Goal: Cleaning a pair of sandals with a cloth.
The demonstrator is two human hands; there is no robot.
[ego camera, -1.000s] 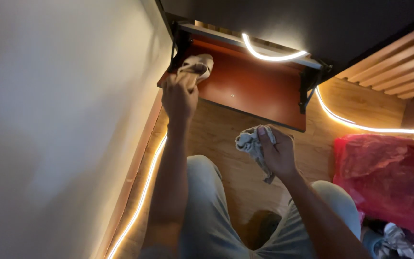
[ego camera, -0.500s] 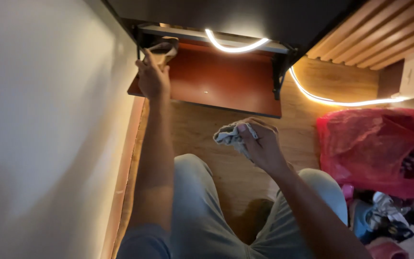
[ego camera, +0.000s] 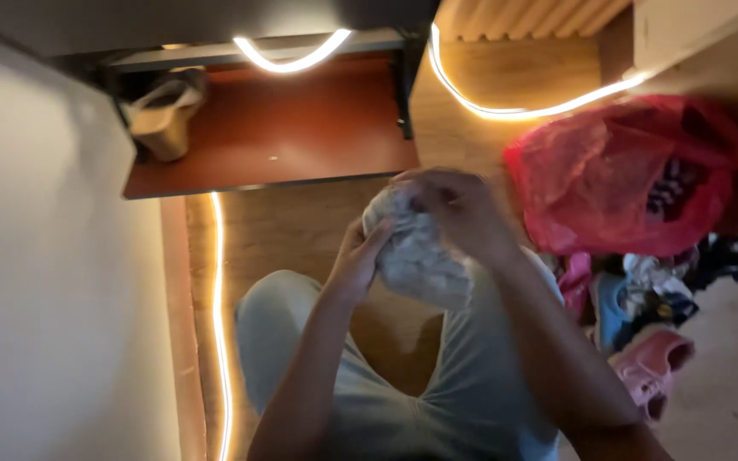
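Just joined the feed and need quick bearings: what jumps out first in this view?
The glowing light strip stands out first, curving along the wooden floor edge by the low shelf. At centre, the left hand and right hand together hold a pale crumpled cloth over the knees. On the right sits a red plastic bag, with a pink shoe below it.

One head-worn camera looks steeply down, close, somewhat blurred, at the lap.

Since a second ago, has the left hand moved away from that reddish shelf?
Yes. The left hand has left the pale shoe on the reddish shelf and come back toward the lap, now touching the grey cloth with the right hand.
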